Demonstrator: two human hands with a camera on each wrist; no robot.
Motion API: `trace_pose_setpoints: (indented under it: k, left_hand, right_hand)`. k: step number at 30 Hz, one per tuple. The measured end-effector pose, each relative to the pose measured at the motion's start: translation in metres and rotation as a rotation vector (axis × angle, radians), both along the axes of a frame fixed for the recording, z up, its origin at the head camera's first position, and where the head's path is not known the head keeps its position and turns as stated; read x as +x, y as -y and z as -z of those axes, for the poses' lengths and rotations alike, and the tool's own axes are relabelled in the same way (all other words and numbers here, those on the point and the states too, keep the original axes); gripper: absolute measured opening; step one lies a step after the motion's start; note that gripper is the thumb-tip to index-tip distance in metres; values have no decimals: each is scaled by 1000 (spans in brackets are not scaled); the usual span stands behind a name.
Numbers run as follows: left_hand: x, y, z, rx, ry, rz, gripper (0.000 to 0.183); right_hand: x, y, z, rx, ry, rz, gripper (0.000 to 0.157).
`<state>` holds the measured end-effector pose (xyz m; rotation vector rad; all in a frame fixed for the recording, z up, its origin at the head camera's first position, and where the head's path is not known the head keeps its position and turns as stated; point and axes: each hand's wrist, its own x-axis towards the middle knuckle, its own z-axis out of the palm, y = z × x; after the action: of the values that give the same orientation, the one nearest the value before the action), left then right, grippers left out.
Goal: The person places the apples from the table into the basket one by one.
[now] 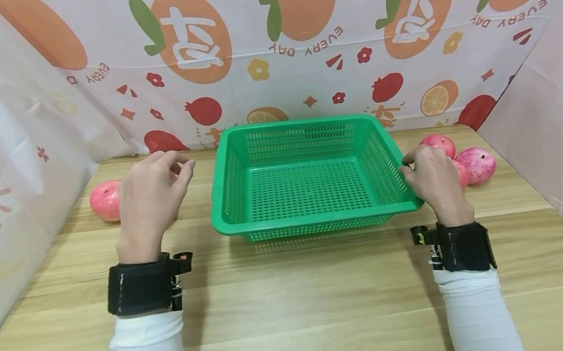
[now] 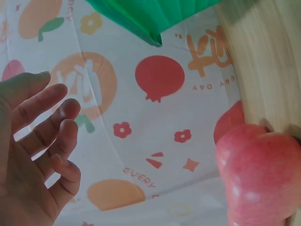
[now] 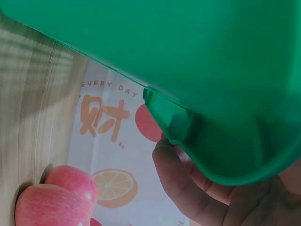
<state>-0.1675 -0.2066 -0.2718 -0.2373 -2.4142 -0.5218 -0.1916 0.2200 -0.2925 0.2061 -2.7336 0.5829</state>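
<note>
A green plastic basket [image 1: 309, 189] with perforated sides and base stands in the middle of the wooden table, with nothing in it. My right hand [image 1: 433, 178] grips its right rim; in the right wrist view, curled fingers [image 3: 181, 179] come up around the rim's edge. Left of the basket, apart from it, my left hand [image 1: 151, 199] is raised with loosely bent fingers and holds nothing. Red apples [image 2: 263, 174] lie beside and behind that hand, partly hidden by it in the head view.
More apples [image 1: 475, 165] lie close together on the table, just right of my right hand. A white cloth [image 1: 261, 85] printed with fruit hangs along the table's back edge, and pale cloth walls [image 1: 555, 109] flank both sides.
</note>
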Motion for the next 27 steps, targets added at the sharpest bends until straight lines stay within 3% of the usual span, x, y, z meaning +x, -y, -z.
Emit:
trace_pose_setpoints:
  k: [17,27]
  left_hand:
    - [-5,18,12,57,29,-64,19]
    - [-7,28,22,96,104,-106,22]
  right_hand:
    - [1,0,-1,-9,12,-3,21]
    - [1,0,-1,-7,20,-1,21]
